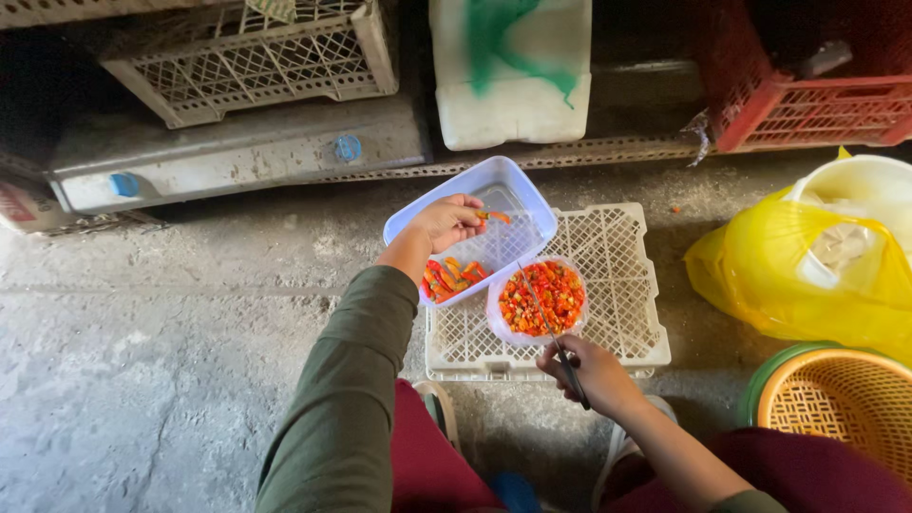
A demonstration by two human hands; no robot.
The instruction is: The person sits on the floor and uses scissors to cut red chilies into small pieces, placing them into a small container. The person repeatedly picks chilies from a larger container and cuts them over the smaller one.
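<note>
Knees in red cloth frame an upturned white crate. Left hand pinches a chilli inside a tilted blue tub holding few whole ones. Bowl of chopped pieces looks nearly full. Right hand grips scissors over it.

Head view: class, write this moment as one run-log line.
left hand: picking chili in white tub | right hand: holding knife over bowl of chopped chili | support: white crate

One head-worn camera looks steeply down, close over an upturned white crate on concrete.
</note>
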